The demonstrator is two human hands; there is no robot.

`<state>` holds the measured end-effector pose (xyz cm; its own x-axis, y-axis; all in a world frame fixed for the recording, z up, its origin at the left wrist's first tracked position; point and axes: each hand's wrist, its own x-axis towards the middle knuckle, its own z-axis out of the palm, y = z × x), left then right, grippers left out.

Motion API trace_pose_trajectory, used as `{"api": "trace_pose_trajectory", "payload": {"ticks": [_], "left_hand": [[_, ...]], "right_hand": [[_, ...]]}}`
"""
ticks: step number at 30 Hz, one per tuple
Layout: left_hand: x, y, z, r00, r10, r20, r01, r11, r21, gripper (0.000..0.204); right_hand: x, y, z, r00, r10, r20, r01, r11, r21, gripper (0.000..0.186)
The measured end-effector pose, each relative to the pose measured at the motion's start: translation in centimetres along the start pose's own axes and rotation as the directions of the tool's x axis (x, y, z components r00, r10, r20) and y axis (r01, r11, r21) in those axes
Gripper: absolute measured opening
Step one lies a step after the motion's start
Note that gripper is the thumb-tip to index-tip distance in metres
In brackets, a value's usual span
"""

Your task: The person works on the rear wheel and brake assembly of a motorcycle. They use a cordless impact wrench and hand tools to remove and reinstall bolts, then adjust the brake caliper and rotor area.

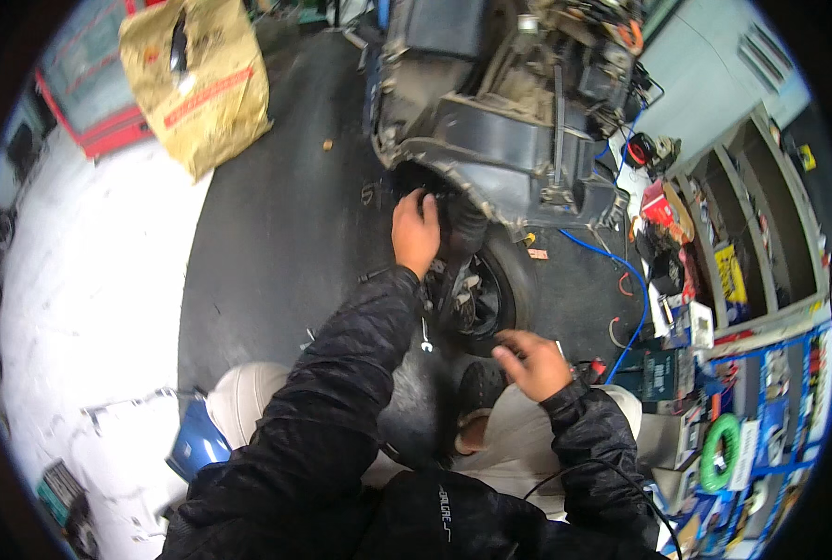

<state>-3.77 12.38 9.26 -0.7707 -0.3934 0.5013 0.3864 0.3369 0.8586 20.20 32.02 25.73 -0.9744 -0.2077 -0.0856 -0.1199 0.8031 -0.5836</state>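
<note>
- While I crouch on the dark floor, my left hand reaches up into the wheel arch of the stripped vehicle, just above the tyre.
- Its fingers curl forward into the dark gap behind the arch lip; whether they pinch something in there I cannot tell, since the tips are hidden.
- My right hand hovers low, near my knee and just below the wheel, fingers loosely bent and partly spread; it seems to hold nothing, though blur makes me unsure.
- A small spanner lies on the floor beside the wheel, between my two arms and apart from both hands.
- I judge this as the feeling-out step: finding a fastener or clip inside the arch by touch.
- Next, I think, calls for a firm grip inside the arch with the left, and the right fetching the spanner, working blind and wary of sharp plastic edges.
- A blue cable trails past the tyre toward the cluttered shelves.
</note>
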Motion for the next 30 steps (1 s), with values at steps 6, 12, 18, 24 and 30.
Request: {"api": "trace_pose_trajectory", "payload": {"ticks": [6, 12, 18, 24, 30], "left_hand": [[10.1, -4.4, 1.9, 0.574, 0.339, 0.745, -0.609, 0.785, 0.112, 0.030], [10.1, -7.6, 0.8, 0.621, 0.101, 0.777, -0.438, 0.867, 0.237, 0.029], [10.7, -7.8, 2.1, 0.652, 0.098, 0.752, -0.399, 0.888, 0.230, 0.029], [9.4, -7.9, 1.8, 0.718, 0.099, 0.689, -0.319, 0.926, 0.200, 0.029], [8.6, -8.4, 0.5, 0.755, -0.027, 0.656, -0.189, 0.948, 0.257, 0.029]], "right_hand": [[0.2, -1.2, 3.2, 0.913, -0.164, 0.373, 0.194, 0.980, -0.043, 0.057], [0.7, -3.0, 3.0, 0.905, -0.161, 0.394, 0.222, 0.968, -0.114, 0.049], [-0.1, -2.5, 3.4, 0.910, -0.179, 0.373, 0.233, 0.967, -0.105, 0.047], [-0.1, -2.0, 3.2, 0.912, -0.144, 0.384, 0.204, 0.972, -0.121, 0.050], [0.3, -2.1, 3.1, 0.907, -0.126, 0.402, 0.191, 0.974, -0.126, 0.054]]}}
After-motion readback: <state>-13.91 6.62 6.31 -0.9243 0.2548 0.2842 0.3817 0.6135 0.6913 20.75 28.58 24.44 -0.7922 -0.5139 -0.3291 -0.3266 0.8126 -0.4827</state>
